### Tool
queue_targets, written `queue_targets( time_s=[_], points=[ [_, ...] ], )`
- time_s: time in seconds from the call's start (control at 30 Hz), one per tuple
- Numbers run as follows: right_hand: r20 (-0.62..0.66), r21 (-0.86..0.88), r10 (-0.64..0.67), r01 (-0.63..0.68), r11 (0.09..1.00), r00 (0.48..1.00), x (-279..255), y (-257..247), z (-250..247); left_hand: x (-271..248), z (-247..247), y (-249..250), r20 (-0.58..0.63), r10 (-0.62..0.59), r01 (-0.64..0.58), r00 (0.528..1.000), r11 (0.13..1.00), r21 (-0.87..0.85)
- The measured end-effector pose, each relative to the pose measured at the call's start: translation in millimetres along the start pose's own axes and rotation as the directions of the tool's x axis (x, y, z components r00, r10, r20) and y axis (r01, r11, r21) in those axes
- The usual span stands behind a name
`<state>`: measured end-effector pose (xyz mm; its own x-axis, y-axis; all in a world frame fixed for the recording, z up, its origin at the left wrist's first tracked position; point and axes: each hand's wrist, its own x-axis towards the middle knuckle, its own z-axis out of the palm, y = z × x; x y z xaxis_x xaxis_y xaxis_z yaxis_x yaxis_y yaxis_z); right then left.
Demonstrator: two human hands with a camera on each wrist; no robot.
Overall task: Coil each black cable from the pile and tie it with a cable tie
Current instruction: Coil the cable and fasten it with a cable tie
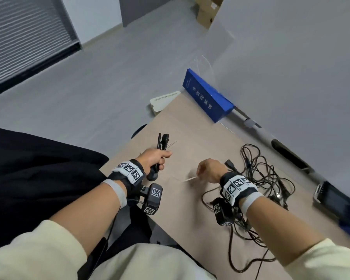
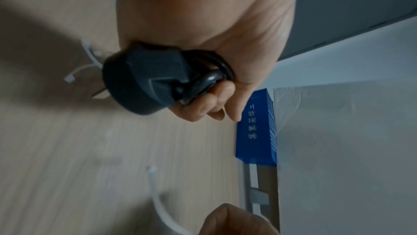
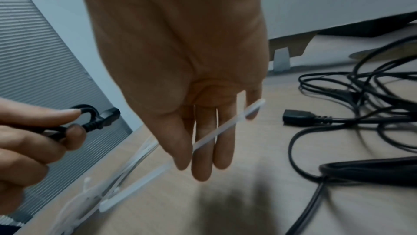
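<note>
My left hand grips a coiled black cable; its connector end sticks up above the fist and its round plug hangs below. In the left wrist view the plug fills the fist. Over the table, my right hand pinches a white cable tie. In the right wrist view the tie runs between thumb and fingers. The tangled pile of black cables lies to the right of my right wrist. Loose white cable ties lie near the table's left edge.
A blue box stands at the far end of the wooden table, with a white flat device beside it. A dark phone-like device lies at the right edge. A cardboard box sits far off.
</note>
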<state>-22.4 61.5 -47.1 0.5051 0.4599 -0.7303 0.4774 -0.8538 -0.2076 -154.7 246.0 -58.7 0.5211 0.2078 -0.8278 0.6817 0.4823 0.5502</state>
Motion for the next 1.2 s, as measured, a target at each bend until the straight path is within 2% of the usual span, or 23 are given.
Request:
queue_targets(
  time_s=[0.07, 0.2, 0.37, 0.5, 0.63, 0.73, 0.87, 0.93, 0.97, 1.07, 1.13, 1.2],
  points=[
    [-0.015, 0.070, -0.031, 0.032, 0.997, 0.999, -7.8, 14.1, -3.2, -1.2, 14.4, 0.9, 0.018, -0.005, 0.004, 1.000, 1.000, 0.027],
    [-0.162, 0.208, -0.055, 0.088, 0.974, 0.985, -30.4, 39.7, -7.2, -8.0, 46.9, 6.0, 0.084, 0.012, -0.019, 0.996, 0.997, 0.077],
    [-0.254, 0.333, 0.013, 0.075, 0.940, 0.967, -58.6, 76.0, -17.9, -22.2, 93.2, 19.0, 0.182, 0.068, -0.088, 0.981, 0.990, 0.107],
    [-0.342, 0.469, 0.134, 0.045, 0.882, 0.930, -78.1, 98.7, -22.4, -36.8, 129.4, 27.5, 0.284, 0.120, -0.165, 0.951, 0.976, 0.141],
    [-0.429, 0.590, 0.238, 0.071, 0.804, 0.871, -95.8, 124.6, -25.0, -56.0, 168.7, 35.5, 0.451, 0.173, -0.286, 0.876, 0.938, 0.196],
    [-0.453, 0.671, 0.221, 0.167, 0.722, 0.864, -106.1, 137.7, -27.3, -66.2, 197.3, 37.1, 0.570, 0.178, -0.375, 0.802, 0.893, 0.249],
    [-0.479, 0.802, 0.135, 0.370, 0.470, 0.867, -131.0, 145.5, -29.1, -77.3, 224.9, 35.0, 0.674, 0.125, -0.420, 0.728, 0.859, 0.294],
    [-0.478, 0.819, 0.099, 0.402, 0.410, 0.873, -139.2, 149.7, -31.0, -77.7, 230.1, 37.2, 0.700, 0.088, -0.435, 0.709, 0.836, 0.335],
    [-0.478, 0.821, 0.087, 0.410, 0.397, 0.874, -141.9, 152.6, -30.4, -78.2, 231.8, 39.0, 0.700, 0.069, -0.432, 0.711, 0.828, 0.357],
    [-0.480, 0.822, 0.061, 0.425, 0.380, 0.875, -151.5, 161.1, -26.4, -83.1, 236.8, 46.3, 0.650, 0.037, -0.407, 0.759, 0.806, 0.430],
    [-0.475, 0.795, -0.005, 0.431, 0.426, 0.880, -158.2, 160.4, -24.5, -82.4, 237.8, 49.4, 0.615, 0.050, -0.403, 0.787, 0.796, 0.451],
    [-0.466, 0.779, -0.046, 0.434, 0.453, 0.884, -161.8, 157.5, -22.9, -84.7, 239.3, 50.2, 0.611, 0.080, -0.396, 0.788, 0.826, 0.402]
  ],
)
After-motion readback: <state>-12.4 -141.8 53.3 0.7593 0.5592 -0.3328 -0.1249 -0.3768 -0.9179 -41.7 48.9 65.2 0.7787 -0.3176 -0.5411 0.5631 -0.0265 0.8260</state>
